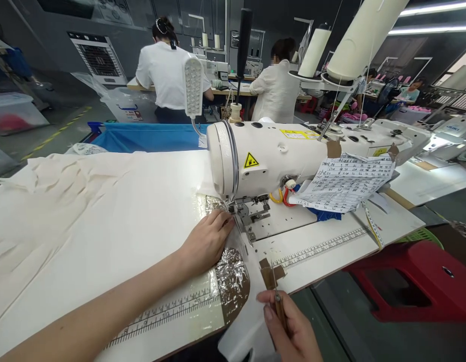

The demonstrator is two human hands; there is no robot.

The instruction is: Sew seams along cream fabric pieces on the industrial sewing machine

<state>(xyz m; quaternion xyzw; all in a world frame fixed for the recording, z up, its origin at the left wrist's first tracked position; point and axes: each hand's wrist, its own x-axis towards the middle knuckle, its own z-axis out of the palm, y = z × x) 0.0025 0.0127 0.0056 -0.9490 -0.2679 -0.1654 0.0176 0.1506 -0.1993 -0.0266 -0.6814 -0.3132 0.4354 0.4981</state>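
My left hand point(210, 236) lies beside the needle area of a white sewing machine point(270, 156). Its fingers are bent together and press on a white fabric strip point(251, 286) at the presser foot. The fabric runs toward me and hangs over the table's front edge. My right hand point(293, 327) is closed around the wooden handle of an awl point(280, 306), its thin metal shaft pointing up and away from me. The thumb and index finger are close to the fabric's right edge. The tip of the needle is hidden from me.
Cream cloth point(48, 201) lies bunched on the left of the white table point(157, 201). A handwritten paper sheet point(342, 183) hangs on the machine. Thread cones point(315, 53) stand behind. A red stool point(417, 281) is at right. Two people in white tops sit ahead.
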